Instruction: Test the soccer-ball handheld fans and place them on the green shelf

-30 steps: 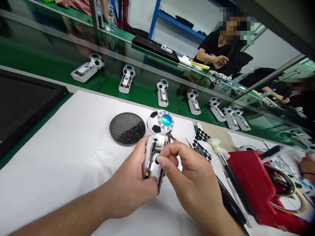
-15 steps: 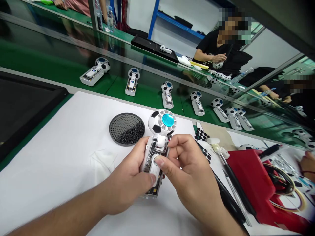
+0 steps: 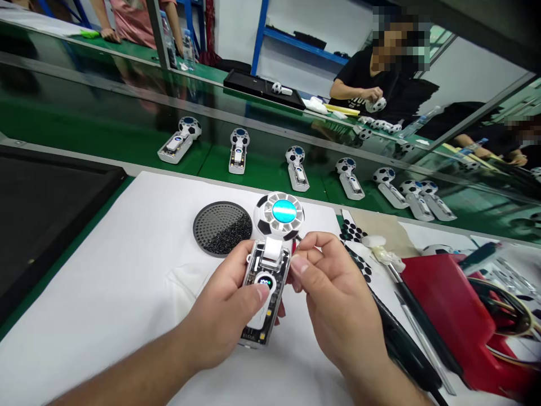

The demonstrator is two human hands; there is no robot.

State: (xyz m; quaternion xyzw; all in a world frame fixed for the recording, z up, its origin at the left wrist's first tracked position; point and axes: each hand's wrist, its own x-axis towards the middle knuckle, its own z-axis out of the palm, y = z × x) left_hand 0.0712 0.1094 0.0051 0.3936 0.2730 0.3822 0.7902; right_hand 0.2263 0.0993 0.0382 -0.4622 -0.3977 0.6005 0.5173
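Observation:
A handheld fan (image 3: 270, 256) with a black-and-white soccer-ball head and a clear body is in my left hand (image 3: 224, 316). Its head has a shiny blue disc in the middle, and circuit parts show through the body. My left thumb lies on the white front panel, just below a small round lit display (image 3: 265, 282) that appears to read 100. At the fan's right edge, my right hand (image 3: 333, 287) is closed in a pinch. Whatever its fingertips hold, if anything, is hidden.
Behind the fan lies a round black perforated dish (image 3: 222, 228) with small dark pieces. Several similar fans (image 3: 298, 169) stand along the green bench. To the right are black dots (image 3: 353, 230), tweezers (image 3: 425, 341) and a red holder (image 3: 448, 316). A co-worker (image 3: 359, 84) sits opposite.
My right thumb has come off the fan's front panel and moved to its right edge, uncovering the display, which is lit. The fan now faces me more squarely. The view has shifted slightly.

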